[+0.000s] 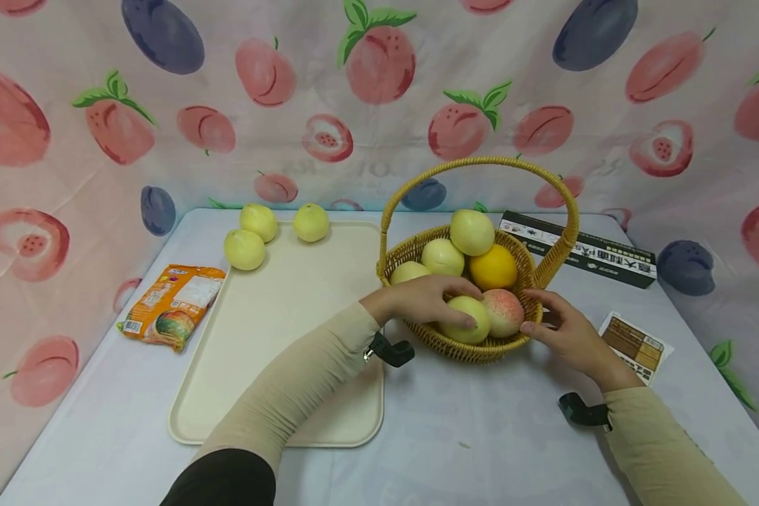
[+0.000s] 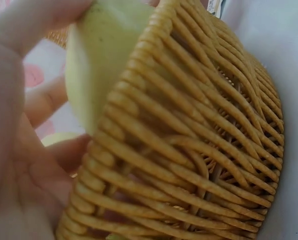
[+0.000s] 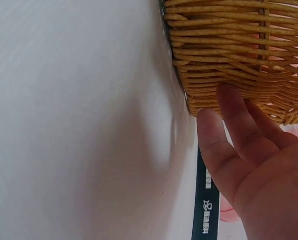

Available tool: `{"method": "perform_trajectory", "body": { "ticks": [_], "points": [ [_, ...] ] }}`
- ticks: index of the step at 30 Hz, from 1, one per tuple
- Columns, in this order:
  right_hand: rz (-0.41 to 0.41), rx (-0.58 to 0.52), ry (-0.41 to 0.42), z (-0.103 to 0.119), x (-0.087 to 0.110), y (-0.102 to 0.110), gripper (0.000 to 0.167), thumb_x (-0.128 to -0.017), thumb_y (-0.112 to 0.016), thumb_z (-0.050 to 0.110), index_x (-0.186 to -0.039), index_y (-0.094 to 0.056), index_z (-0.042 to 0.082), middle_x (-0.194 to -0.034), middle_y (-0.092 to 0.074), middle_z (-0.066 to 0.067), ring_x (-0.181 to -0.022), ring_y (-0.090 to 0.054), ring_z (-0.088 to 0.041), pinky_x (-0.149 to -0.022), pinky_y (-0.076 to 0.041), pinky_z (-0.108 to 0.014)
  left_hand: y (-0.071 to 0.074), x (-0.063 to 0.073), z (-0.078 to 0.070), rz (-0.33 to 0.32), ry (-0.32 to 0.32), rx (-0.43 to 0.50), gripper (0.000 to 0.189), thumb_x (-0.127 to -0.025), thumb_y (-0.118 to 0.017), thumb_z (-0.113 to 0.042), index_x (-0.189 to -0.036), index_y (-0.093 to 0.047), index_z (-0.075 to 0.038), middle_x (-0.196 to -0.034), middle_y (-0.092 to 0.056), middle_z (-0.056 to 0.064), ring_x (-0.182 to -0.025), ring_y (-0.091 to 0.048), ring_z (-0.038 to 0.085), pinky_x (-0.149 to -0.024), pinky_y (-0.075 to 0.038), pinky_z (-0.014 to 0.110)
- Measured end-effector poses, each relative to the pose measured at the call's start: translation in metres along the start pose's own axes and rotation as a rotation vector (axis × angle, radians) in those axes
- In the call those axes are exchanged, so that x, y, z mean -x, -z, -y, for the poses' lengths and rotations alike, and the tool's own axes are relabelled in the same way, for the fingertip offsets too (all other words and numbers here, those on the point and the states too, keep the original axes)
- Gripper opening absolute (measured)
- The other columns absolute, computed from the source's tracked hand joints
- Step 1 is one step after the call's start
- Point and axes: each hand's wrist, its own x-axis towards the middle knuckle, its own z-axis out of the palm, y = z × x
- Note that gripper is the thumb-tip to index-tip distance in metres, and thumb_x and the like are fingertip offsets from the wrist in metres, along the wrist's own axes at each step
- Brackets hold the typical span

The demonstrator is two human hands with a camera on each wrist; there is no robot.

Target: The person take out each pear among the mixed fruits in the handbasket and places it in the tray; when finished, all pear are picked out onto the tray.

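A woven basket (image 1: 474,351) with a tall arched handle holds several fruits. My left hand (image 1: 426,301) reaches over its near-left rim and grips a pale yellow-green fruit (image 1: 466,325). In the left wrist view the thumb lies on this fruit (image 2: 104,55), with other fingers beyond it, partly hidden by the basket wall. A pink-red peach (image 1: 503,313) lies beside it. Behind are an orange (image 1: 493,267) and more yellow-green fruits (image 1: 472,232). My right hand (image 1: 572,334) touches the basket's right side; in the right wrist view its extended fingers (image 3: 233,110) rest against the outer weave.
A cream tray (image 1: 291,316) lies left of the basket, with yellow-green fruits (image 1: 244,249) at its far end. An orange packet (image 1: 173,306) is by its left edge. A long dark box (image 1: 582,249) lies behind the basket; a brown-and-white card (image 1: 635,346) is beyond the right hand.
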Motion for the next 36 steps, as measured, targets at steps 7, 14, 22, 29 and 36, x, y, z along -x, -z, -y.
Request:
{"method": "perform_trajectory", "body": {
  "ticks": [7, 14, 22, 29, 36],
  "points": [
    [-0.001, 0.015, -0.002, 0.000, 0.000, 0.001, 0.060, -0.100, -0.064, 0.017, -0.151, -0.036, 0.001, -0.152, -0.033, -0.031, -0.121, -0.051, -0.049, -0.090, -0.047, -0.026, 0.002, 0.002, 0.001, -0.025, -0.019, 0.101, 0.051, -0.097, -0.066, -0.036, -0.142, -0.056, -0.015, -0.134, -0.057, -0.007, -0.119, -0.051, 0.009, -0.100, -0.040, 0.025],
    [-0.002, 0.007, -0.011, 0.001, 0.000, 0.000, 0.060, -0.100, -0.063, 0.018, -0.151, -0.035, 0.000, -0.153, -0.031, -0.032, -0.123, -0.049, -0.052, -0.097, -0.043, -0.061, 0.002, 0.003, 0.000, -0.003, -0.045, 0.142, 0.058, -0.092, -0.073, -0.029, -0.145, -0.052, -0.015, -0.133, -0.056, -0.005, -0.115, -0.053, 0.010, -0.097, -0.044, 0.025],
    [0.000, -0.007, -0.028, 0.002, 0.002, -0.001, 0.062, -0.101, -0.063, 0.019, -0.152, -0.034, 0.000, -0.154, -0.029, -0.032, -0.124, -0.046, -0.054, -0.098, -0.041, -0.066, 0.002, 0.002, 0.000, 0.062, -0.023, 0.084, 0.077, -0.082, -0.081, -0.032, -0.149, -0.045, -0.020, -0.131, -0.053, -0.005, -0.114, -0.052, 0.013, -0.096, -0.044, 0.029],
    [-0.005, 0.005, -0.014, 0.002, 0.001, 0.000, 0.060, -0.101, -0.062, 0.018, -0.151, -0.034, -0.001, -0.153, -0.030, -0.032, -0.124, -0.047, -0.053, -0.098, -0.042, -0.063, 0.000, 0.005, 0.000, -0.058, -0.035, 0.110, 0.076, -0.084, -0.080, -0.033, -0.149, -0.043, -0.020, -0.131, -0.053, -0.004, -0.114, -0.053, 0.012, -0.097, -0.044, 0.027],
    [0.003, -0.020, -0.034, 0.003, 0.001, -0.001, 0.062, -0.101, -0.063, 0.020, -0.152, -0.034, -0.001, -0.154, -0.029, -0.032, -0.125, -0.045, -0.054, -0.098, -0.041, -0.066, 0.001, 0.016, -0.002, -0.143, -0.016, 0.166, 0.075, -0.085, -0.080, -0.033, -0.149, -0.042, -0.023, -0.135, -0.051, -0.002, -0.117, -0.054, 0.017, -0.094, -0.047, 0.029]
  ]
}}
